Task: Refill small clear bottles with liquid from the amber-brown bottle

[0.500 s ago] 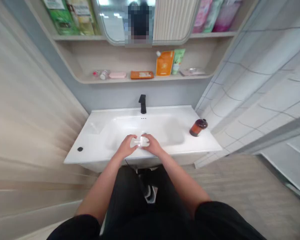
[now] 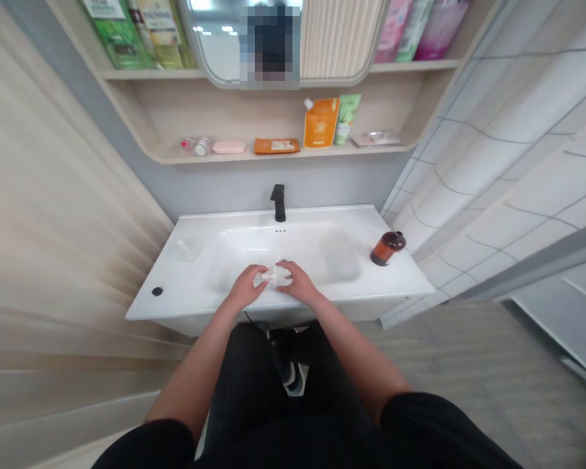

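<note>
Over the front of the white washbasin (image 2: 317,273), both hands hold a small clear, see-through container (image 2: 276,275) lying sideways. My left hand (image 2: 247,287) grips its narrower, whitish end between thumb and fingers. On the wider end, my right hand (image 2: 299,284) is closed with thumb below and fingers above. The container's exact kind is too blurred to tell. An amber bottle with an open-looking neck (image 2: 387,249) stands on the counter to the right. A round black cap (image 2: 157,291) lies at the left, near a clear plastic piece (image 2: 187,249).
A black faucet (image 2: 279,203) rises behind the basin. Above it, a shelf (image 2: 234,154) carries an orange pouch (image 2: 321,124), a green tube (image 2: 346,120), a flat orange packet (image 2: 276,146), a pink case (image 2: 229,147) and small bottles. A mirror cabinet hangs higher. A tiled wall bounds the right side.
Both hands keep their hold on the clear container over the basin. The left fingers have shifted very slightly to the right; otherwise little differs.
</note>
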`<state>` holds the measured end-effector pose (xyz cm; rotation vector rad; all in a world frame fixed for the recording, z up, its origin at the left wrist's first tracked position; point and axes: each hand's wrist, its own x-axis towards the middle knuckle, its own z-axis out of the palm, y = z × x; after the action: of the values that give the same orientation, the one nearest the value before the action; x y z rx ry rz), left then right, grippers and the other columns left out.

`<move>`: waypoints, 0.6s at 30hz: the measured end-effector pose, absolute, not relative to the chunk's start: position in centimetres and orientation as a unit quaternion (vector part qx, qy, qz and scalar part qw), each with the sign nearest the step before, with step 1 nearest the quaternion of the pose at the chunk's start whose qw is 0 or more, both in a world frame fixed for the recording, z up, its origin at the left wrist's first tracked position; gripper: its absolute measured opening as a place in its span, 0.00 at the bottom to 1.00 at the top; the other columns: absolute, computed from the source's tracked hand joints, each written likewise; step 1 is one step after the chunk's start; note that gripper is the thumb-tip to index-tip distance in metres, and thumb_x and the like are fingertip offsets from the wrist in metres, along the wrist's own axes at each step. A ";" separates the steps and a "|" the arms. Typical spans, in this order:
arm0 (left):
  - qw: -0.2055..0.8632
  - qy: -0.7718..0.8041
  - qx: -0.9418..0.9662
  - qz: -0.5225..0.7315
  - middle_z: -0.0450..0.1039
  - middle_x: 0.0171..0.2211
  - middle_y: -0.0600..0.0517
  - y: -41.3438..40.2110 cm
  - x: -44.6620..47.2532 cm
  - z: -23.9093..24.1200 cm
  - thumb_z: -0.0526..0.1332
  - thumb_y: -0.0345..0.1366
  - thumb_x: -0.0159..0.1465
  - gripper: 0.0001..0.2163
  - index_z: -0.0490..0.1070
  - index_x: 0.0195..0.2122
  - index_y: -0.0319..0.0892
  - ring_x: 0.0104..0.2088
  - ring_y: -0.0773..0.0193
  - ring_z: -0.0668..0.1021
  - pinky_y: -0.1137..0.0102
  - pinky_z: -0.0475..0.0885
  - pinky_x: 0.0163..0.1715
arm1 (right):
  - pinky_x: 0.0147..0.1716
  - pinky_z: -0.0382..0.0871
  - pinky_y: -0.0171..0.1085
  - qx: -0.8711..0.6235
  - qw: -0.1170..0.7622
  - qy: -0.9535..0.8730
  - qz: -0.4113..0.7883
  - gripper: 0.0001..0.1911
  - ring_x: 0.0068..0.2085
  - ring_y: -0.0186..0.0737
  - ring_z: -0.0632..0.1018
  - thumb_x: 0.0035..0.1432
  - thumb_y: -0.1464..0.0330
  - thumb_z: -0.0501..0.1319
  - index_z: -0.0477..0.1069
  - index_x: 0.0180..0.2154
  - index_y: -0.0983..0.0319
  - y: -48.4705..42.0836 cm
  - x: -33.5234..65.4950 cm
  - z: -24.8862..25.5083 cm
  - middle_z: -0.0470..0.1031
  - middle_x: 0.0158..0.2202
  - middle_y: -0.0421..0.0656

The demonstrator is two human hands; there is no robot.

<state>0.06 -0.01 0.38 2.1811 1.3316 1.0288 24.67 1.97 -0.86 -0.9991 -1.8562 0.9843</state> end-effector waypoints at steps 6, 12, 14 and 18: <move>0.229 0.476 0.758 0.383 0.81 0.47 0.47 0.1 0.1 0.6 0.65 0.39 0.70 0.07 0.78 0.47 0.45 0.51 0.54 0.82 0.55 0.77 0.59 | 0.56 0.80 0.49 -0.392 0.393 -0.731 0.397 0.41 0.62 0.53 0.78 0.48 0.68 0.80 0.75 0.63 0.50 2.1 24.8 -0.9 0.76 0.63 0.47; 0.264 0.529 0.642 0.489 0.73 0.63 0.41 -0.5 0.5 0.8 0.70 0.44 0.67 0.22 0.71 0.59 0.47 0.63 0.52 0.78 0.54 0.78 0.61 | 0.52 0.83 0.49 -0.405 0.435 -0.657 0.464 0.41 0.61 0.53 0.78 0.47 0.60 0.81 0.72 0.62 0.52 2.2 24.2 -1.2 0.75 0.62 0.48; 0.299 0.560 0.596 0.492 0.71 0.65 0.39 -1.3 1.4 0.8 0.72 0.46 0.65 0.29 0.67 0.64 0.47 0.63 0.50 0.79 0.55 0.79 0.57 | 0.52 0.83 0.49 -0.407 0.446 -0.655 0.454 0.41 0.60 0.52 0.79 0.47 0.59 0.81 0.71 0.61 0.53 2.0 23.9 -1.2 0.76 0.59 0.48; 0.336 0.618 0.551 0.449 0.79 0.55 0.39 -3.0 4.6 1.2 0.77 0.45 0.60 0.35 0.65 0.64 0.43 0.51 0.51 0.85 0.58 0.81 0.50 | 0.53 0.83 0.51 -0.389 0.441 -0.685 0.431 0.39 0.58 0.51 0.80 0.50 0.59 0.80 0.71 0.60 0.54 1.7 23.7 -0.9 0.75 0.59 0.49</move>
<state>4.57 -2.97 1.18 1.4355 1.6121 1.1702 23.67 1.69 -0.91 -0.9664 -1.6998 1.0701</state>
